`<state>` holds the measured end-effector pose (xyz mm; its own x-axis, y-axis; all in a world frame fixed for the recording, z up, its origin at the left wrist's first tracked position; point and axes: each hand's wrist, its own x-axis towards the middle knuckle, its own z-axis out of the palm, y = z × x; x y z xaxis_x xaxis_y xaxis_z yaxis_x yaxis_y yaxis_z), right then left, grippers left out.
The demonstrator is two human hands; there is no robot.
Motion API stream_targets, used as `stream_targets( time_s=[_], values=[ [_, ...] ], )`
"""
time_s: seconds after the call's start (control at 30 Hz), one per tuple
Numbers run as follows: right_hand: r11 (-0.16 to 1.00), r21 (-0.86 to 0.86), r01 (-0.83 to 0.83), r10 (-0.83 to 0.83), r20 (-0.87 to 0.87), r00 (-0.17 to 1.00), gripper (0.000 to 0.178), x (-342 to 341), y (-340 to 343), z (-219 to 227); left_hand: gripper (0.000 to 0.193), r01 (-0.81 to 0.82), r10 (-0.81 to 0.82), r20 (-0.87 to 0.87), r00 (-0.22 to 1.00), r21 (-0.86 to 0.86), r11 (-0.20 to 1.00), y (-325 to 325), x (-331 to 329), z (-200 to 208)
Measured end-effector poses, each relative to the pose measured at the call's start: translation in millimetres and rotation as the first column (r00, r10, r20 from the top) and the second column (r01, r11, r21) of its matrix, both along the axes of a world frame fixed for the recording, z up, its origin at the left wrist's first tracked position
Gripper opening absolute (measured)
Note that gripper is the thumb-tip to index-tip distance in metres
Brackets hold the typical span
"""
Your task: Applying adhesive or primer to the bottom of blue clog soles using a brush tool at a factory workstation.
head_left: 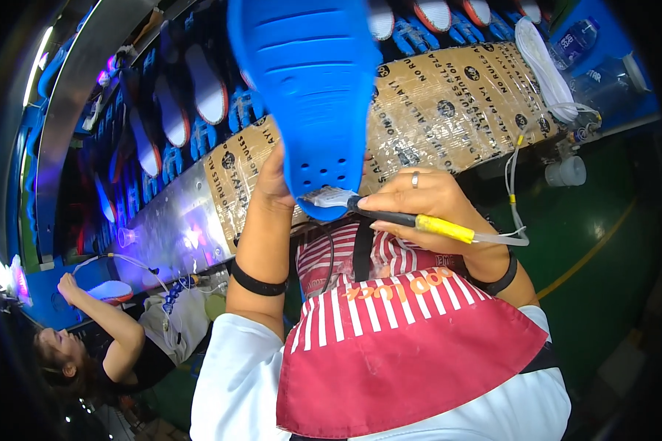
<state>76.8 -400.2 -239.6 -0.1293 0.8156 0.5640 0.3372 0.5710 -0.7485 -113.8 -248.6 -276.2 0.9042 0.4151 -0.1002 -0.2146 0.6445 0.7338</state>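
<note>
My left hand (272, 184) clamps the blue sole (312, 88); my right hand (419, 202) grips the brush (390, 217), probably gluing its heel (bristles blurred) — next, steady strokes.

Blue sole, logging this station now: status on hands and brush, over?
Left hand grips blue sole upright. Right hand holds brush, bristles on the sole's lower end. Nothing in the way.

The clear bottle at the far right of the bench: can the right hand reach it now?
Probably not at once. The right hand is busy holding a brush tool against the blue sole; the bottle lies beyond the taped bench.
</note>
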Motion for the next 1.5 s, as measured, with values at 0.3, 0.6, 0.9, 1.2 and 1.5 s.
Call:
stream_targets(
  time_s=[0.3,0.6,0.9,1.2,1.5],
  values=[
    [0.994,0.011,-0.110,0.109,0.016,0.994,0.023,-4,-1,-1,0.055,0.144,-0.068,-0.511,0.857,0.110,0.983,11,4,31],
    [0.953,-0.094,-0.287,0.293,0.057,0.954,0.022,-7,-2,-7,0.058,0.474,-0.158,-0.790,0.592,0.184,0.861,21,10,50],
    [0.971,-0.067,-0.229,0.236,0.137,0.962,0.025,-8,-1,-6,0.069,0.642,-0.237,-0.850,0.469,0.145,0.753,34,3,64],
    [0.968,-0.121,-0.219,0.241,0.220,0.945,0.027,3,-7,-10,0.069,0.654,-0.173,-0.877,0.448,0.189,0.733,45,-17,64],
    [0.986,-0.057,-0.155,0.163,0.187,0.969,0.027,14,-5,-8,0.057,0.075,-0.097,-0.597,0.796,-0.061,0.995,29,-48,22]
  ],
)
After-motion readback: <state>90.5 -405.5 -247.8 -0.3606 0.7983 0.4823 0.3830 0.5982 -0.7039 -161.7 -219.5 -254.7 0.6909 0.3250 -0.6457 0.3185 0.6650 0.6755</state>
